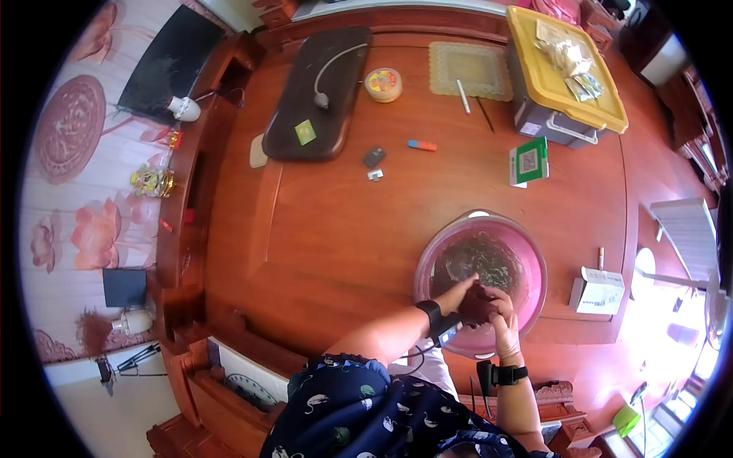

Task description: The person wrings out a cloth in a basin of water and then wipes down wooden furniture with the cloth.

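Observation:
A pink basin point(534, 263) stands near the table's front edge, with water and dark green bits point(481, 256) in it. Over its near side, both hands are closed round a dark red, crumpled thing point(477, 305) that looks soft; its exact kind is unclear. My left hand point(456, 295) grips it from the left, fingers partly hidden. From the right, my right hand point(503, 309) has its fingers curled against the same thing. Each wrist wears a black strap with a small device.
On the wooden table point(336, 221) lie a dark tray point(313, 91), a round tub point(383, 84), a lighter point(421, 145) and a green QR-code stand point(529, 162). A grey box with a yellow lid point(534, 76) stands at the back right. A white carton point(598, 291) sits right of the basin.

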Demonstrator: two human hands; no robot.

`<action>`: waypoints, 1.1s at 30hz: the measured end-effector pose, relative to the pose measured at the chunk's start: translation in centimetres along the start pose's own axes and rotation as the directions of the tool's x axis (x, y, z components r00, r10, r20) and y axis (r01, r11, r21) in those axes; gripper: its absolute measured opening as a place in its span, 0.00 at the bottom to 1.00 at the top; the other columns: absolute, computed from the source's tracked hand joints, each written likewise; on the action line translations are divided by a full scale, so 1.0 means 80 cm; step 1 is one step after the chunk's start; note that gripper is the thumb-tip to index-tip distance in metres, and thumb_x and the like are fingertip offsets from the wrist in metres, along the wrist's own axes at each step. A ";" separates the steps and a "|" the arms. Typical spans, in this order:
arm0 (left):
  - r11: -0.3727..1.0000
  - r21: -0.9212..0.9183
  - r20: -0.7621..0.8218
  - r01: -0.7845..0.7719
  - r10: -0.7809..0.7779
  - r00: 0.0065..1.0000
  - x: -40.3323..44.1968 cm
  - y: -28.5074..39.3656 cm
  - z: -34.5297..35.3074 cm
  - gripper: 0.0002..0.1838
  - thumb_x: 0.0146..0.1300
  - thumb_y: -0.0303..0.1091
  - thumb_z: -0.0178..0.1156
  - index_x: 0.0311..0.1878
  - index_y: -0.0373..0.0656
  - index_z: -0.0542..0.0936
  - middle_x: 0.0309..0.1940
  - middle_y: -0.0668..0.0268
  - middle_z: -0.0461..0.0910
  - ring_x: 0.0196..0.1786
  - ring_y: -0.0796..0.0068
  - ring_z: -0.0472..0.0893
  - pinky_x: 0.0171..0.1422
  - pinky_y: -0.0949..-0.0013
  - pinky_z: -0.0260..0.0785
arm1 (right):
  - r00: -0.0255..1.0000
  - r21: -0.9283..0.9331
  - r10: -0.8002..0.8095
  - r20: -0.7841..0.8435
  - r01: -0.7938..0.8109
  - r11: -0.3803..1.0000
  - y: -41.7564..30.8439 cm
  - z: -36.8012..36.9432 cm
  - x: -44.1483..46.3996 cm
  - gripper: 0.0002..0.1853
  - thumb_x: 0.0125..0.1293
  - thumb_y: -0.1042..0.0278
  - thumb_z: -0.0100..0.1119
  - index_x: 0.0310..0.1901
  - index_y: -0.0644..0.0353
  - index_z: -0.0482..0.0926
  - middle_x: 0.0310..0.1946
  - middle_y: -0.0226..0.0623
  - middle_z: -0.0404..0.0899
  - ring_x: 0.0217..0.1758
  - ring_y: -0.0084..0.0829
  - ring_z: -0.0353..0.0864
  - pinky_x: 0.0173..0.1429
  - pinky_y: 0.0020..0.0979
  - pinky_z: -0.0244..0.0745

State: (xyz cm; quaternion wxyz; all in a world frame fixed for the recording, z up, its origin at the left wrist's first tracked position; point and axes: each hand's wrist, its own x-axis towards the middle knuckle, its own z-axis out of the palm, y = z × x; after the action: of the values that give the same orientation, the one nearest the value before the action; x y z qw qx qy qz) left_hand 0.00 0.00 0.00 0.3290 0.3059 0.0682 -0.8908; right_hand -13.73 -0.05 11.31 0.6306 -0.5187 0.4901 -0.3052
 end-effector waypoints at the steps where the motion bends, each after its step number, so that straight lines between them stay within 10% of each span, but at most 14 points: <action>1: 1.000 -0.020 0.057 -0.023 0.024 0.998 -0.005 0.000 0.028 0.28 0.59 0.65 0.40 0.44 0.50 0.73 0.38 0.64 0.76 0.37 0.67 0.76 0.38 0.60 0.70 | 0.997 -0.051 0.007 -0.082 -0.012 0.999 0.006 -0.003 0.004 0.09 0.55 0.69 0.50 0.30 0.67 0.74 0.51 0.40 0.68 0.52 0.32 0.67 0.57 0.30 0.60; 3: 1.000 0.007 0.024 -0.001 0.001 1.000 -0.045 0.002 0.051 0.25 0.60 0.63 0.41 0.43 0.51 0.73 0.33 0.67 0.75 0.35 0.69 0.76 0.36 0.64 0.69 | 0.973 0.108 0.038 -0.230 -0.014 0.994 0.019 0.025 0.000 0.10 0.57 0.66 0.54 0.31 0.66 0.74 0.49 0.41 0.70 0.51 0.33 0.68 0.56 0.30 0.61; 9: 0.970 0.116 -0.346 -0.216 0.243 0.906 -0.025 -0.021 0.084 0.33 0.57 0.61 0.50 0.58 0.49 0.61 0.46 0.61 0.69 0.49 0.69 0.69 0.50 0.67 0.65 | 0.917 -0.299 -0.140 -0.374 0.023 0.954 0.015 0.038 0.013 0.20 0.60 0.65 0.52 0.53 0.61 0.67 0.47 0.45 0.69 0.51 0.39 0.68 0.57 0.35 0.61; 23: 0.887 0.424 -0.308 -0.182 0.330 0.892 -0.025 0.000 0.082 0.24 0.63 0.51 0.45 0.48 0.39 0.73 0.35 0.60 0.76 0.36 0.73 0.73 0.42 0.68 0.67 | 0.897 -0.369 -0.208 -0.391 0.055 0.928 0.022 0.031 0.033 0.08 0.63 0.69 0.48 0.38 0.65 0.70 0.31 0.42 0.72 0.36 0.33 0.70 0.44 0.32 0.66; 27: 0.724 0.669 -0.301 -0.165 0.468 0.831 0.002 -0.001 0.057 0.24 0.63 0.49 0.43 0.42 0.35 0.76 0.35 0.51 0.78 0.39 0.67 0.76 0.45 0.68 0.66 | 0.915 -0.176 0.058 -0.399 -0.138 0.975 0.038 0.010 0.054 0.13 0.64 0.64 0.45 0.32 0.66 0.72 0.23 0.41 0.73 0.28 0.33 0.70 0.39 0.32 0.67; 29: 0.367 0.918 -0.112 -0.154 0.610 0.784 0.017 0.001 0.039 0.27 0.63 0.51 0.40 0.41 0.33 0.76 0.37 0.42 0.76 0.44 0.55 0.77 0.48 0.62 0.65 | 0.906 -0.164 0.088 -0.414 -0.169 0.972 0.051 0.004 0.060 0.16 0.64 0.60 0.45 0.32 0.66 0.73 0.24 0.44 0.75 0.29 0.39 0.73 0.38 0.34 0.68; 33: 0.214 0.945 -0.312 0.247 0.363 0.878 -0.029 0.053 0.080 0.30 0.63 0.54 0.37 0.39 0.33 0.76 0.38 0.41 0.75 0.43 0.46 0.75 0.50 0.55 0.65 | 0.918 -0.528 0.089 -0.387 -0.300 0.795 0.099 -0.025 0.072 0.20 0.63 0.54 0.43 0.45 0.64 0.73 0.31 0.51 0.76 0.39 0.51 0.75 0.45 0.41 0.69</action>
State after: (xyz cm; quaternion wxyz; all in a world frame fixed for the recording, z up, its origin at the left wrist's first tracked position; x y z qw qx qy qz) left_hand 0.88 -4.07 6.84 0.0705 0.6520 -0.4386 -0.6144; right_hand -14.68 -3.75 2.09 0.3765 -0.5698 0.7127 -0.1603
